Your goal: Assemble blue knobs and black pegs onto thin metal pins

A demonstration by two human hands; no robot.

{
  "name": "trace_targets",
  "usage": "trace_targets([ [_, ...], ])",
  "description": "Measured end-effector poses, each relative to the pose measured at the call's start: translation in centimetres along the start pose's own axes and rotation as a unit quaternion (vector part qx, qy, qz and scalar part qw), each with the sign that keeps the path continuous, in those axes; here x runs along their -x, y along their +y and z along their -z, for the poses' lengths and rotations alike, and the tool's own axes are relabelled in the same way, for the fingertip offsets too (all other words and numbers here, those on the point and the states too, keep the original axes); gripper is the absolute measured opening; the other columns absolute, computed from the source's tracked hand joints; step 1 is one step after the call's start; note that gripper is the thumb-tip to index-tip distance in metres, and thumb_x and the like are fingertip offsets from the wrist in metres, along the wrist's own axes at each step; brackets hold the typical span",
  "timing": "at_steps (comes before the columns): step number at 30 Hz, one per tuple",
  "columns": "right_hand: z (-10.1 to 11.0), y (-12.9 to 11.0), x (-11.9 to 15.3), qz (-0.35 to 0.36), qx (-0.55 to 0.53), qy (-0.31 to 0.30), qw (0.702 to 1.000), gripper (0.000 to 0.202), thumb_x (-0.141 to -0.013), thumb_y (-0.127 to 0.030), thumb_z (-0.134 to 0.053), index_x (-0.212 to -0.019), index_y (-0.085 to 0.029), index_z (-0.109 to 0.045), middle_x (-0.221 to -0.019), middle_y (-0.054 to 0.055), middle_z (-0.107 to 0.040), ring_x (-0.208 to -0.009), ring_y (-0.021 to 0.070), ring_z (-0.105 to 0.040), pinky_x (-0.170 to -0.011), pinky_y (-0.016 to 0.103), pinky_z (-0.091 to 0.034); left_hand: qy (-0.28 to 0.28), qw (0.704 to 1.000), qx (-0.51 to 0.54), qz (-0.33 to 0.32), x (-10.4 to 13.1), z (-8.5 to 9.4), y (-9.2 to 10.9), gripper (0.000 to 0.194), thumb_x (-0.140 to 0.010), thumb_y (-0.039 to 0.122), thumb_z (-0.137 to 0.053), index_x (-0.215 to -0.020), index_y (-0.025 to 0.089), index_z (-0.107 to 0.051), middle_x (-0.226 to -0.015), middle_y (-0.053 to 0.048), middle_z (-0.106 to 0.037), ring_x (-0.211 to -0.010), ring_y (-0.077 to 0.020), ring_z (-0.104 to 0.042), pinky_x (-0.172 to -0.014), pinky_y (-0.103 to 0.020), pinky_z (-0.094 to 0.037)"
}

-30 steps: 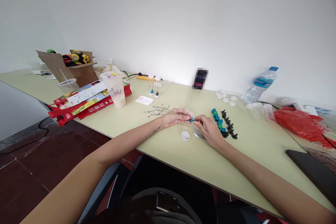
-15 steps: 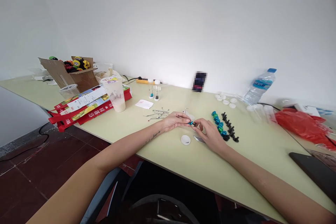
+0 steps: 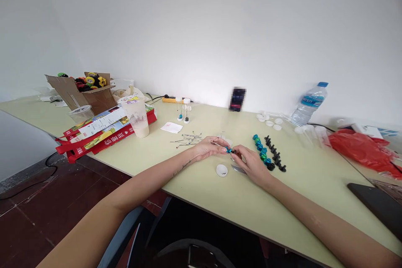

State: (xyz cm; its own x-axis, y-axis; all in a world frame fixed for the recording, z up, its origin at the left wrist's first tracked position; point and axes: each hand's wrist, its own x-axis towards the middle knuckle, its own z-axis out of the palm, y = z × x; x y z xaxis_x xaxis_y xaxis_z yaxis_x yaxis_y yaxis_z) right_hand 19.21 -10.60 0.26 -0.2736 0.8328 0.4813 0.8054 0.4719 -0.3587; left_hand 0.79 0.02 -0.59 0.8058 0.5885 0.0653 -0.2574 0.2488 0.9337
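Observation:
My left hand [image 3: 210, 148] pinches a small shiny blue piece [image 3: 229, 150] between thumb and fingers, with a thin rod running across the palm side. Against the blue piece, my right hand [image 3: 253, 164] closes its fingertips on a small black piece [image 3: 233, 152]. How the two pieces join is too small to tell. Just below the hands lies a white cap [image 3: 222, 171] with tiny dark bits inside. Beside the right hand, a flat silver tool [image 3: 238, 169] is partly covered. To the right run a row of blue and green pieces [image 3: 259, 146] and a row of black pieces [image 3: 276, 155].
Thin rods [image 3: 187, 139] lie scattered left of my hands, near a white paper [image 3: 171, 127]. Capped clear tubes [image 3: 186, 113] stand behind. A drink cup [image 3: 138, 119], red packaging [image 3: 109, 138] and cardboard box [image 3: 97, 100] occupy the left; a water bottle [image 3: 309, 104] and red bag [image 3: 361, 146] the right.
The view has shifted slightly. My hands stay together at the same spot, and more of the blue piece shows between the fingertips.

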Motion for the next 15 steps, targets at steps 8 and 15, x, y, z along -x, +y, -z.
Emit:
trace_targets([
  [8, -0.04, 0.10, -0.04, 0.017, -0.016, 0.009, 1.000, 0.013, -0.098, -0.031, -0.040, -0.097, -0.022, -0.049, -0.082, 0.002, -0.057, -0.072, 0.0167, -0.054, -0.066, 0.029, -0.041, -0.002, 1.000, -0.007, 0.014, 0.30, -0.68, 0.48, 0.041, -0.062, 0.037, -0.081, -0.088, 0.008, -0.069, -0.082, -0.008, -0.071, -0.073, -0.0137, -0.066, -0.079, -0.030, -0.050],
  [15, 0.07, -0.16, -0.02, 0.016, -0.019, 0.006, 1.000, 0.012, -0.098, -0.029, -0.041, -0.099, -0.023, -0.050, -0.084, 0.002, -0.058, -0.075, 0.0164, -0.055, -0.067, 0.028, -0.041, 0.007, 1.000, -0.021, 0.012, 0.31, -0.93, 0.53, 0.043, -0.054, 0.028, -0.086, -0.089, 0.010, -0.070, -0.081, -0.006, -0.070, -0.071, -0.0121, -0.065, -0.077, -0.029, -0.049],
])
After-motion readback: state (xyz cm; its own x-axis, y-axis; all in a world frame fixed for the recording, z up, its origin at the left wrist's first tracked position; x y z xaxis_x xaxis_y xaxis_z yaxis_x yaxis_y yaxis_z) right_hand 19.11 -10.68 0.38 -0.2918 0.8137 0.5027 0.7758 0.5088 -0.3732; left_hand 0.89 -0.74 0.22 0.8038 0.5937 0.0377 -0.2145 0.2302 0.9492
